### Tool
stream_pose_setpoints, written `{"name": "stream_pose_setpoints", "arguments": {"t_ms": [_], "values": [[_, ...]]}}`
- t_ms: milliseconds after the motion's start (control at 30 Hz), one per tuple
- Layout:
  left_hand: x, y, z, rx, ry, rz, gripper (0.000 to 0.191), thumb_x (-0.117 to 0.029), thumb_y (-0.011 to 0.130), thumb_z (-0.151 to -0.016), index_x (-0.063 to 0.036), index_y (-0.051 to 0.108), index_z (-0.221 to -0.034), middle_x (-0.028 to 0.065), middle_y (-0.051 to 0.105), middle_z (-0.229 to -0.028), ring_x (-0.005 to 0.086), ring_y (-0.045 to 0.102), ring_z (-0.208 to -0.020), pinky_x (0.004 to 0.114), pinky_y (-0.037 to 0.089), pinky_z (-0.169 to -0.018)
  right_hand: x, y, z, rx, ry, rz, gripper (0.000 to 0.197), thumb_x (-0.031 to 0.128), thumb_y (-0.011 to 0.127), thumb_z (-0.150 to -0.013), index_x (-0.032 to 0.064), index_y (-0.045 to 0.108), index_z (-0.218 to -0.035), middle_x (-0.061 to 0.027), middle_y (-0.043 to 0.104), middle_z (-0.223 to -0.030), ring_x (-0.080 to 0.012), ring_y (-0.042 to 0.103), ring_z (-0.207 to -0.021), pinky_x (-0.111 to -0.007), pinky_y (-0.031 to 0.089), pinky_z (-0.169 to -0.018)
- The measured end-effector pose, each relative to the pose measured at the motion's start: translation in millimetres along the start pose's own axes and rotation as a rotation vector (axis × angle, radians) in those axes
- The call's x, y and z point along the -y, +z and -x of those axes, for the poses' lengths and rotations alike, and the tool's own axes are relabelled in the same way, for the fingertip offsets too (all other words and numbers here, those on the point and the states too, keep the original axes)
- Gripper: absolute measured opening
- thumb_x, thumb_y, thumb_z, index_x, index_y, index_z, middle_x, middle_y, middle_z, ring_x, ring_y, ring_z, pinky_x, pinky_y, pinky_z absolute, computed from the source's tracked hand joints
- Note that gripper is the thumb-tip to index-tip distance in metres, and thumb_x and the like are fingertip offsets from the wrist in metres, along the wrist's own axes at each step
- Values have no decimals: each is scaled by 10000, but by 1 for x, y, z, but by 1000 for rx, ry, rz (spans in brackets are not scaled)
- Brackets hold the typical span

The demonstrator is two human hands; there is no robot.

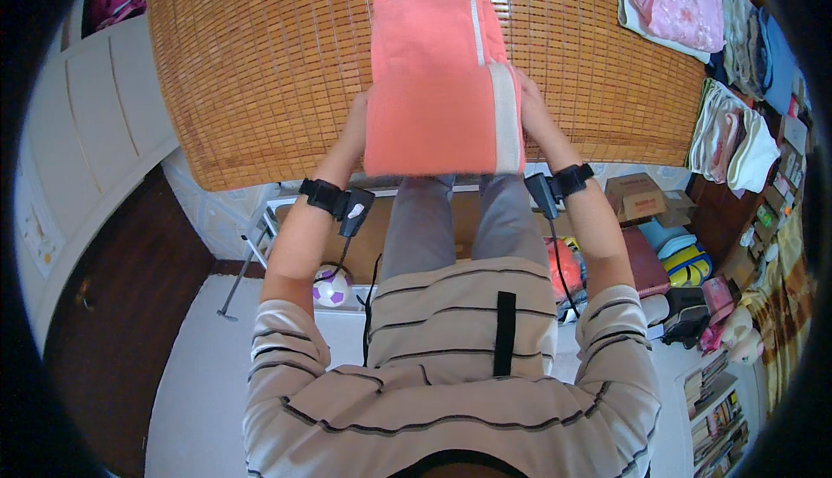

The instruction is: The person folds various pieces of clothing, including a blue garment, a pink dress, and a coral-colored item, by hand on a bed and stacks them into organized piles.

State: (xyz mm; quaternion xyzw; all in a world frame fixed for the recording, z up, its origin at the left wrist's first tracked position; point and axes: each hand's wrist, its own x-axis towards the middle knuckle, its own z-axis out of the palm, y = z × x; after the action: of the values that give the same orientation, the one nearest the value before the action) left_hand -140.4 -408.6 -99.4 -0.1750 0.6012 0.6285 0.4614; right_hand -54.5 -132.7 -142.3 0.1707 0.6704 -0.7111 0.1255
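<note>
A coral-pink cloth (442, 120), perhaps a towel, is partly folded before me, with a pale band down its right side. Its far part lies on a bamboo mat (260, 75), while the near folded part looks raised over the mat's front edge. At the left edge of the cloth is my left hand (361, 111), its fingers hidden behind the fabric. My right hand (532, 104) grips the right edge beside the pale band, its fingertips tucked out of sight. Both wrists wear black straps with cabled devices.
Folded pink clothing (679, 3) lies at the mat's far right corner. White folded cloths (728, 133) hang at the right edge. Below are cardboard boxes (637, 197), a ball (331, 287) and a bookshelf (715, 413). A white cabinet (104, 101) stands left.
</note>
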Motion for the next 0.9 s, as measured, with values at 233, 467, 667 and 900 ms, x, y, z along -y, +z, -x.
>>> {"name": "stream_pose_setpoints", "arguments": {"t_ms": [233,467,667,900], "values": [[7,10,-10,-140,120,-98,282,-201,535,-842,-10,559,-1048,49,595,-963,110,543,-864,259,426,-778,-2,6,8,-176,76,59,226,173,453,-836,0,591,-880,-67,556,-787,-154,498,-754,-299,392,-684],[21,6,4,-71,191,-44,237,-96,628,-761,-7,588,-977,36,609,-921,102,552,-848,240,441,-755,32,13,24,-119,-99,423,279,216,702,-690,15,612,-862,-80,567,-847,-199,484,-815,-311,381,-777],[25,-3,5,55,134,-5,342,-100,653,-736,-16,539,-1048,43,605,-956,107,562,-859,250,450,-756,49,13,18,0,-31,152,377,173,711,-695,9,562,-1000,-80,581,-930,-151,527,-867,-288,422,-781],[-11,13,-3,-64,190,22,411,-119,657,-746,-13,483,-1103,71,568,-1046,139,541,-939,271,435,-810,75,22,12,12,69,75,411,142,617,-790,-37,470,-1129,-81,579,-1003,-139,539,-911,-279,434,-800]]}}
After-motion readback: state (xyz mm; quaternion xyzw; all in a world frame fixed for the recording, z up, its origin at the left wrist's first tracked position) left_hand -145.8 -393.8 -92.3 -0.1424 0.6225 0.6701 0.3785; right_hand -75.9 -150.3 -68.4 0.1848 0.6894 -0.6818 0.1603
